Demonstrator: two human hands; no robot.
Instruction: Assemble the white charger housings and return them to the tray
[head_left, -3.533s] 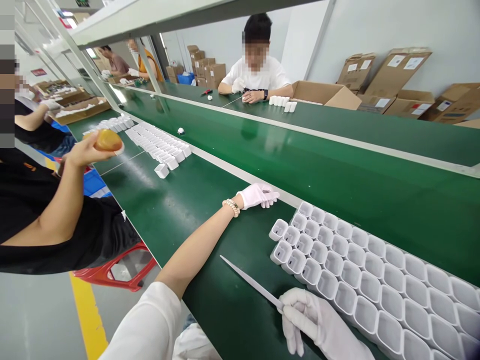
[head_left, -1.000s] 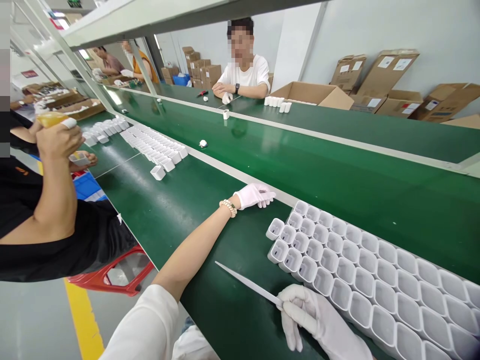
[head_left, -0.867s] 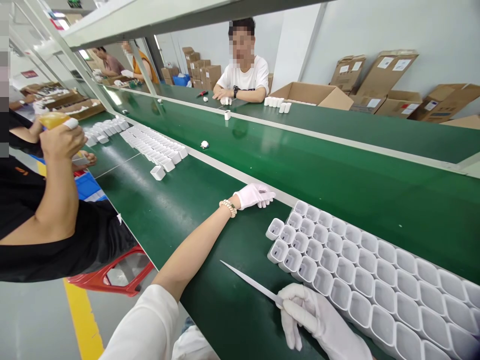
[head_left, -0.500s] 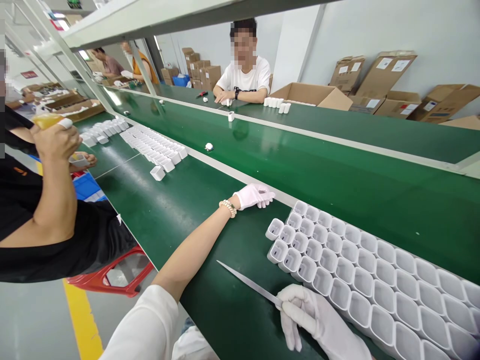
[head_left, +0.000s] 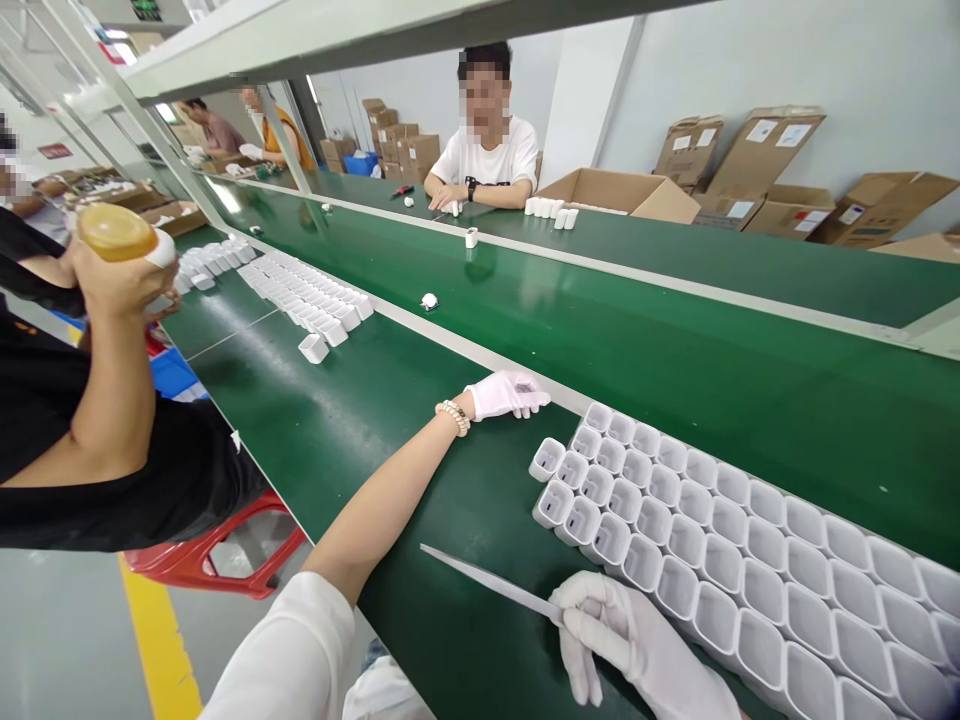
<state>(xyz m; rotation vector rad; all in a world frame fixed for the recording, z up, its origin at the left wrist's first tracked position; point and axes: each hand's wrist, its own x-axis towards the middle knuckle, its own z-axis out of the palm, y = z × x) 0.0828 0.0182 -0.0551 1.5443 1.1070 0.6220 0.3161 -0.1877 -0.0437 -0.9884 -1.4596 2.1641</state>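
My left hand (head_left: 510, 396), in a pale pink-white glove, rests by the light rail at the belt's edge. Its fingers are curled, with a small greyish patch among them; what they hold, if anything, I cannot make out. My right hand (head_left: 611, 632), in a white glove, pinches the wide end of a thin, tapered pale strip (head_left: 487, 580). The strip's point reaches left over the green tabletop. Beside this hand stand rows of open white square cups (head_left: 686, 540), several with a small dark slot inside. One cup (head_left: 547, 459) juts out from the left end.
A green belt (head_left: 645, 330) runs beyond the rail (head_left: 465, 350), carrying a small white part (head_left: 429, 301) and a white cup (head_left: 471, 238). More cups (head_left: 307, 295) stand at left. A co-worker there holds an amber bottle (head_left: 116, 232); another person sits across. A shelf beam hangs overhead.
The strip's tip has dipped slightly down and left. Small pieces on the belt have shifted right. The co-worker at left has raised and turned the amber bottle. My left hand is nearly still.
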